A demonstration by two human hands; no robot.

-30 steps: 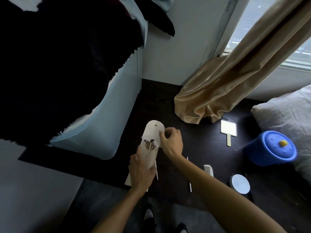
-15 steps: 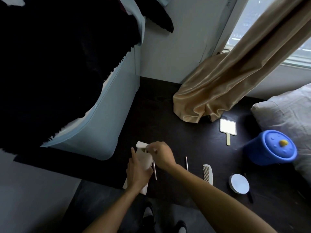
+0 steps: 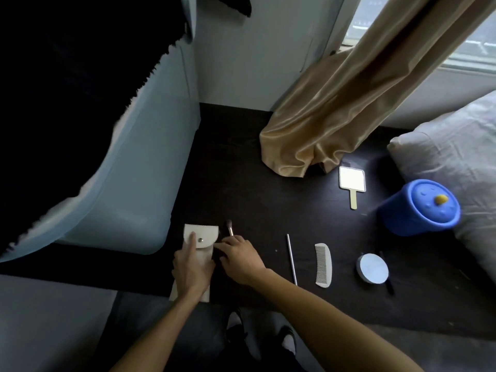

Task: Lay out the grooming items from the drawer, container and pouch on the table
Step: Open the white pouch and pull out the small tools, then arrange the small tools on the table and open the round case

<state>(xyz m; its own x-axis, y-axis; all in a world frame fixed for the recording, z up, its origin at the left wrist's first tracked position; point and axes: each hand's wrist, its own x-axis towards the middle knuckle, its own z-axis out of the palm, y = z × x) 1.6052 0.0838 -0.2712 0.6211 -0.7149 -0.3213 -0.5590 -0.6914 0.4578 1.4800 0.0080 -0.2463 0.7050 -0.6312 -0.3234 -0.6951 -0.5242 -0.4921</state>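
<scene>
Writing: nothing legible on any item; picture too soft to tell.
Pouch (image 3: 200, 238): pale, flat on the dark table (image 3: 241, 183) at its near left edge; long axis near to far, rounded flap at the far end, folded down over a metal snap.
Left hand (image 3: 192, 269): spread on top of the pouch, forefinger straight and pressing the flap just beside the snap.
Brush (image 3: 230, 229): just right of the pouch and parallel to it, bristles pointing away, handle toward the person.
Right hand (image 3: 240, 257): fingers curled down over the brush handle, gripping it; knuckles up, close beside the left hand.
Metal rod (image 3: 291, 259): right of the hands, lying near to far.
Comb (image 3: 324, 265): just right of the rod, same direction, teeth facing left.
Round tin (image 3: 372, 267): further right, lid up.
Hand mirror (image 3: 352, 181): far side, glass up, handle toward the person.
Blue container (image 3: 418, 208): right of the mirror, tipped against a pillow (image 3: 456, 146), lid on with a yellow knob.
Curtain (image 3: 335, 103): gold, bunched on the table behind the mirror.
</scene>
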